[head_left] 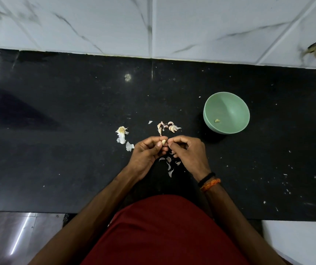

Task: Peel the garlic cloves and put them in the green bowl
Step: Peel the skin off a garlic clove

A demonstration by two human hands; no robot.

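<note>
My left hand [147, 153] pinches a small pale garlic clove [164, 141] between thumb and fingers over the black counter. My right hand [188, 152] meets it from the right, its fingertips curled in against the clove. Just beyond the hands lies a little heap of unpeeled cloves [169, 127]. The green bowl [228, 104] stands to the right of them, with one peeled clove [217, 120] at its bottom. Loose skins [169, 165] lie on the counter under and between my hands.
White papery husk and the root end of the bulb [122, 133] lie left of my hands. The black counter [67, 121] runs to a white marble-tiled wall [153, 25] at the back. Small white flecks dot the counter at the right.
</note>
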